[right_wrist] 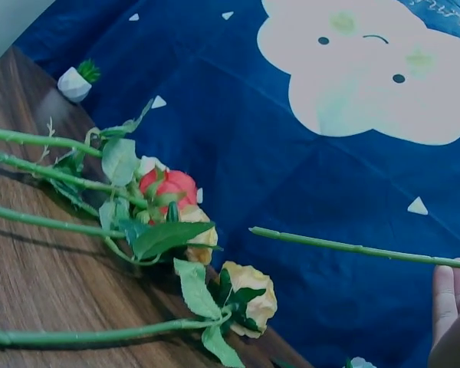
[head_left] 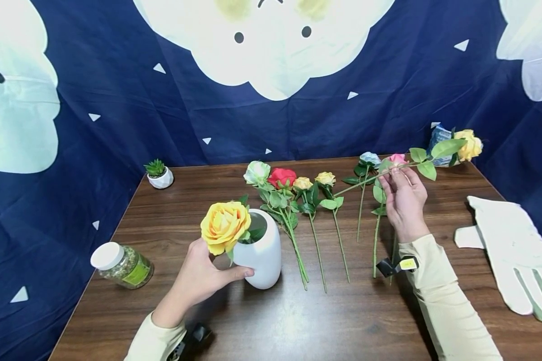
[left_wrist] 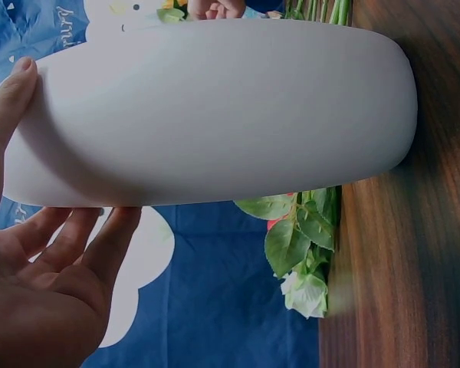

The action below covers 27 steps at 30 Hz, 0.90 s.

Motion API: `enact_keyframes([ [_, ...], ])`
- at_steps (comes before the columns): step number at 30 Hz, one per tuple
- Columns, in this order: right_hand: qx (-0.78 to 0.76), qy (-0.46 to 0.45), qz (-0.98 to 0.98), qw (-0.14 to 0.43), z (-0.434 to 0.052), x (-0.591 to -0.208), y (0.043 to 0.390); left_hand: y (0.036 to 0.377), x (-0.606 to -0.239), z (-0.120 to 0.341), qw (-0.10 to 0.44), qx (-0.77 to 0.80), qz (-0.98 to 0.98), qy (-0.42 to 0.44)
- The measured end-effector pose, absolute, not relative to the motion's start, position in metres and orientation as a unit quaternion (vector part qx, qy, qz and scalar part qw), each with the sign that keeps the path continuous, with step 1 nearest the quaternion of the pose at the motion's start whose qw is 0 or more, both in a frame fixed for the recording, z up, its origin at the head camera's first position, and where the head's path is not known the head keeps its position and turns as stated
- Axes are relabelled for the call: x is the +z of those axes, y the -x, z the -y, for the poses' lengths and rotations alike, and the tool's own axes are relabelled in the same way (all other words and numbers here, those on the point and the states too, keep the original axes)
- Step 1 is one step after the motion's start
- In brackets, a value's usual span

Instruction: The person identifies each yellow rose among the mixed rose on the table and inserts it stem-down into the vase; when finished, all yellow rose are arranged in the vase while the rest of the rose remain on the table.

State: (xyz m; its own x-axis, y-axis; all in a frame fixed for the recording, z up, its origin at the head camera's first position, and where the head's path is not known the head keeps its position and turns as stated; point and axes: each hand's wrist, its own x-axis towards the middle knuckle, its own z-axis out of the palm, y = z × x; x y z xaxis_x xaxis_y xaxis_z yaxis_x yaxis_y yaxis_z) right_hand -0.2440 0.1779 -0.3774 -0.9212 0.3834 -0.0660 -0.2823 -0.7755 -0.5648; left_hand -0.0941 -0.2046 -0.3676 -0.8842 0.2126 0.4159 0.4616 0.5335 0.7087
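1. Head: On a wooden table (head_left: 325,331), a person's left hand (head_left: 203,273) grips a white vase (head_left: 263,263) in a wide-stretched hold, a yellow rose (head_left: 226,226) leaning from its mouth; the right hand (head_left: 405,200) closes in a pinch on a paler rose (head_left: 468,145).
2. Left wrist: Held near its top, the vase could tip if that hold loosens.
3. Right wrist: The stem (right_wrist: 353,247) juts free (so narrow a pinch could let it swivel).

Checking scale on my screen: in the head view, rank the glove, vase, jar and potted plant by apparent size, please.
1. White glove
2. White vase
3. Jar
4. Potted plant
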Motion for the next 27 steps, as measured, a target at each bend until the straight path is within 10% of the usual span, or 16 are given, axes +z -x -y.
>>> enact_keyframes([
  [27,0.945,0.054,0.26,0.191,-0.168,-0.35,0.227,0.092,-0.365,0.205,0.124,-0.444,0.87,0.176],
])
